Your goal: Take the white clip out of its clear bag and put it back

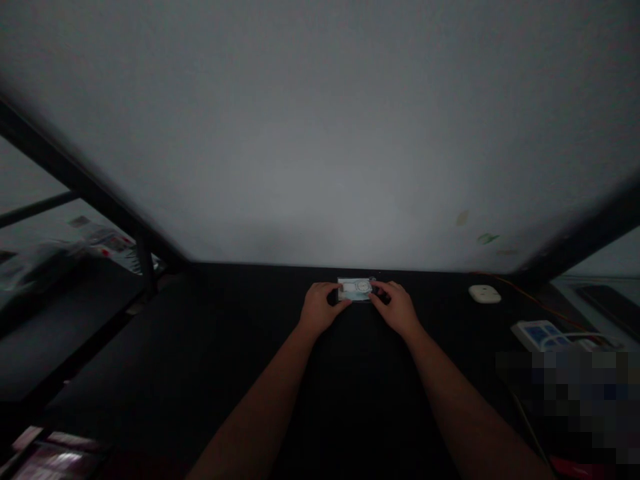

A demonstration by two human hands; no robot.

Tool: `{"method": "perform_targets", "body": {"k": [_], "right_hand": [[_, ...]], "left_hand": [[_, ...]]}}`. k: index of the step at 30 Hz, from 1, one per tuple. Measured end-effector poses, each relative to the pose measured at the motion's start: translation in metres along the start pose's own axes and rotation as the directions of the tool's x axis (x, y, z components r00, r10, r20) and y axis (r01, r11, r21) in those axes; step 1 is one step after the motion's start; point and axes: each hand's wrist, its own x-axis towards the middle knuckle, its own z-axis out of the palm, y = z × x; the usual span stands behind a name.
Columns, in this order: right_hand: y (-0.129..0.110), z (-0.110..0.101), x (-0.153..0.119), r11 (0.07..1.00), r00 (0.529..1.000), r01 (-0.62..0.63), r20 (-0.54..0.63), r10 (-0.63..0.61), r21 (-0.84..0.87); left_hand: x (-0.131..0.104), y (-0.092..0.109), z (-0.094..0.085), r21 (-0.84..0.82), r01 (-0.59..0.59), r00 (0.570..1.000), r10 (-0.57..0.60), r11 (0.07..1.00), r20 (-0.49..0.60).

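Fingers of the left hand and right hand grasp opposite ends of a small flat packet near the black tabletop's back edge; light, even pressure should keep it level. Room for moving runs widest leftward, a white case sits well apart at right, and the pale wall limits reach just beyond.

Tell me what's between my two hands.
A small, pale printed packet lies between the left hand and the right hand, as the head view shows.
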Motion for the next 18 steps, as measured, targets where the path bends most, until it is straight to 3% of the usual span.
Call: {"method": "perform_targets", "body": {"k": [5,10,13,18], "right_hand": [[0.000,-0.001,-0.002,0.991,0.988,-0.117,-0.095,0.122,0.064],[0.001,-0.021,-0.030,0.991,0.990,-0.127,-0.051,0.129,0.034],[0.000,-0.041,-0.071,0.997,0.998,-0.061,-0.003,0.061,-0.055],[0.004,-0.067,-0.162,0.972,0.999,0.047,-0.014,-0.051,-0.232]], "left_hand": [[0.005,0.003,-0.013,0.017,0.068,0.997,-0.067,0.998,-0.040],[-0.010,0.005,-0.046,0.110,0.066,0.992,-0.077,0.992,0.097],[-0.049,0.001,-0.066,0.180,0.041,0.988,-0.066,0.983,0.138],[-0.151,-0.015,-0.083,0.226,0.044,0.991,-0.072,0.973,0.115]]}}
